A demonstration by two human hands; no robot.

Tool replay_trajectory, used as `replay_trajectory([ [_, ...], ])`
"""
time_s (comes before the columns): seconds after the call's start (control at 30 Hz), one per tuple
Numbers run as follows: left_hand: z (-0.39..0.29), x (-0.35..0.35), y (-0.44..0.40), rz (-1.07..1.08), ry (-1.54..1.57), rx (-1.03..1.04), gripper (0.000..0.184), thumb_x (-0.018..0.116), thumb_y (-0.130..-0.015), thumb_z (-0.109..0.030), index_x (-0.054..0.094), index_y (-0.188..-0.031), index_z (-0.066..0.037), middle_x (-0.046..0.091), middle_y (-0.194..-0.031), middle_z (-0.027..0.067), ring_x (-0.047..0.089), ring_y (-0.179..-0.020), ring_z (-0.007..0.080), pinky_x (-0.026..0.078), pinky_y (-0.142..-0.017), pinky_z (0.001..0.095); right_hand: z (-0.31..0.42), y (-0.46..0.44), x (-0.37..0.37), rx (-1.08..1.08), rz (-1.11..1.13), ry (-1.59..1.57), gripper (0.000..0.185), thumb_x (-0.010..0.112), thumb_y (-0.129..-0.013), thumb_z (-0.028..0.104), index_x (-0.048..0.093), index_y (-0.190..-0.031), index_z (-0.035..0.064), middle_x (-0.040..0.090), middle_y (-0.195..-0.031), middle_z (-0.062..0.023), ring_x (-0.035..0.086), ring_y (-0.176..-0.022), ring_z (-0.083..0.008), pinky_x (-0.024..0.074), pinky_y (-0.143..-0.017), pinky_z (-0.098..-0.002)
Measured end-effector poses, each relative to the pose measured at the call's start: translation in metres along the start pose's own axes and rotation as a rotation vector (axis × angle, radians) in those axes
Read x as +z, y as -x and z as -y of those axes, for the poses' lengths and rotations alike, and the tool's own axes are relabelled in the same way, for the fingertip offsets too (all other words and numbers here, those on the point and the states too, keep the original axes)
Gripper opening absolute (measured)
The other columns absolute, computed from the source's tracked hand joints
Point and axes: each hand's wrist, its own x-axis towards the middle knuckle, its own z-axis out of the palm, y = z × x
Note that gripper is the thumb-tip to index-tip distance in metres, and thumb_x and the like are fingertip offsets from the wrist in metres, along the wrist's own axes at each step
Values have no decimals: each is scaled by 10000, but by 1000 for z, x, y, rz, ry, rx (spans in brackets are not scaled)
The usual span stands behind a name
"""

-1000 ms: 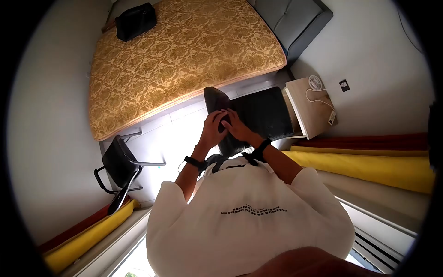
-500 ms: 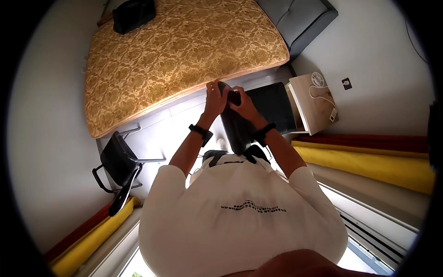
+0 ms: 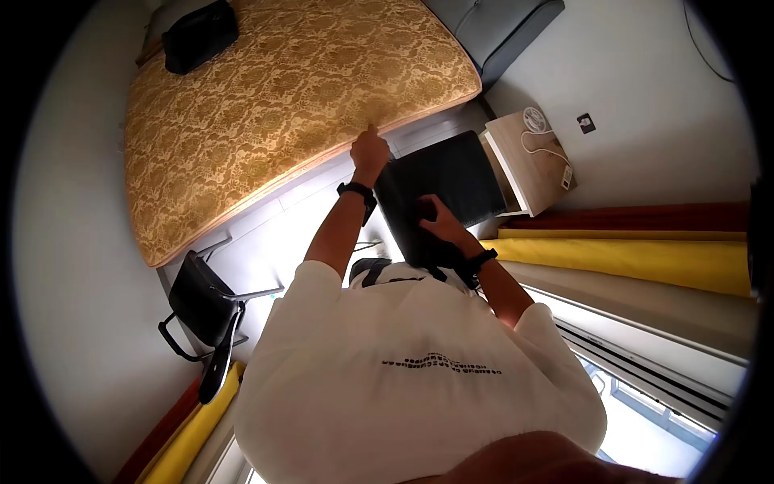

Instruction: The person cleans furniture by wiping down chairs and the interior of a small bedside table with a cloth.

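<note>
My left hand is raised near the front edge of the patterned mattress, back of the hand up. Its fingers are curled, with one fingertip jutting forward; whatever they may hold is hidden. Lower and to the right, my right hand is closed around a small dark rounded object, whose kind I cannot make out. That hand is over a black padded chair, and the object is hard to separate from the dark surface below. Both wrists wear black bands.
A wooden nightstand with a white coiled cable stands right of the chair. Another black chair is at the left. A black bag lies on the mattress. Yellow and red curtains hang at the right.
My hands were together on a dark object and are now apart. The left has moved slightly up the view toward the mattress; the right has drawn back down with the dark object. The view has shifted.
</note>
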Motion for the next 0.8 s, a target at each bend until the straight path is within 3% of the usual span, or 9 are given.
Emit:
replay_trajectory([
  [0.07, 6, 2, 5, -16, 63, 23, 248, 617, -840, -217, 641, -1054, -94, 693, -1013, 183, 668, -952, 370, 539, -792, 488, 51, 0, -3, 22, 68, 8, 630, 757, -842, 203, 425, -1350, 33, 586, -1218, -143, 554, -1174, -223, 435, -1021, -348],
  [0.23, 4, -14, 15, -7, 109, 0, 199, 634, -843, -246, 691, -954, -91, 687, -917, 158, 681, -927, 342, 542, -786, 469, 31, -9, 29, 83, 93, -14, 666, 730, -885, 334, 417, -1374, 9, 571, -1277, -160, 539, -1192, -225, 420, -1032, -346],
  [0.27, 2, -21, 18, 66, 147, -58, 286, 672, -840, -196, 633, -1096, -73, 606, -1153, 207, 615, -1082, 390, 529, -870, 480, 21, -12, 31, 91, 106, -53, 662, 714, -898, 333, 410, -1380, -5, 571, -1281, -156, 537, -1196, -228, 416, -1038, -346],
  [0.3, -4, -27, 24, 59, 148, -71, 286, 672, -840, -196, 633, -1096, -73, 606, -1153, 207, 615, -1082, 390, 529, -870, 480, 16, -17, 29, 96, 119, -89, 659, 697, -912, 332, 404, -1387, -18, 571, -1285, -151, 534, -1199, -232, 411, -1043, -347],
  [0.37, -8, -33, 57, -266, 253, 115, 482, 692, -818, -82, 508, -1261, -32, 328, -1461, 277, 451, -1265, 473, 519, -930, 500, 14, -22, 30, 122, 150, -131, 635, 669, -932, 312, 396, -1398, -22, 568, -1293, -151, 527, -1208, -234, 402, -1055, -350],
  [0.4, -7, -38, 69, -178, 272, 136, 707, 755, -766, -31, 380, -1366, -30, 144, -1521, 294, 287, -1361, 511, 463, -1034, 504, 13, -23, 31, 130, 167, -166, 612, 642, -952, 291, 388, -1408, -27, 565, -1301, -152, 520, -1218, -236, 392, -1067, -353],
  [0.57, 11, -31, 124, -49, 530, -64, 1028, 763, -800, -75, 59, -1549, -96, 12, -1538, 356, 213, -1393, 567, 338, -1118, 565, -23, -34, 51, -55, 35, -40, 484, 585, -981, 226, 436, -1362, -34, 584, -1268, -153, 550, -1174, -231, 427, -1025, -351],
  [0.73, 15, -57, 153, 172, 247, -253, 1190, 807, -765, -164, -90, -1542, -68, -35, -1502, 453, 157, -1389, 617, 338, -1113, 577, -27, -59, 49, -32, 178, 82, 428, 602, -977, 224, 495, -1303, -31, 607, -1244, -158, 593, -1126, -233, 473, -957, -348],
  [0.8, 37, -40, 145, 192, 280, -226, 1227, 817, -751, -176, -119, -1536, -65, -8, -1491, 469, 192, -1371, 627, 362, -1097, 572, -6, -75, 51, -156, -3, 0, 505, 674, -932, 297, 502, -1285, -20, 686, -1110, -191, 684, -1014, -266, 536, -864, -373],
])
